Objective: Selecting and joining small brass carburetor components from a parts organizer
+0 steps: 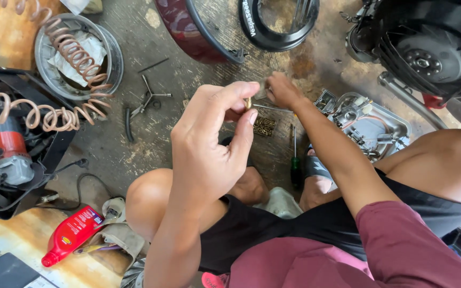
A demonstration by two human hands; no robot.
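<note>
Brass fitting (248,102) sits pinched between our left hand (209,144) fingers (244,125); our right hand (283,90) fingers grip a thin rod (273,108) just beside it.

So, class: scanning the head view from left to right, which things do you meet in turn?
Red power tool → red squeeze bottle → three-armed wrench → left hand pinching a small brass part → right hand → green-handled screwdriver → grey metal housing → black engine fan.

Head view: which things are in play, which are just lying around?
In hand:
- left hand pinching a small brass-coloured part
- right hand on a thin metal rod

Lying about:
- red plastic bottle
- green-handled screwdriver
- coiled copper-coloured air hose
- metal Y-shaped wrench
- red power tool
</note>
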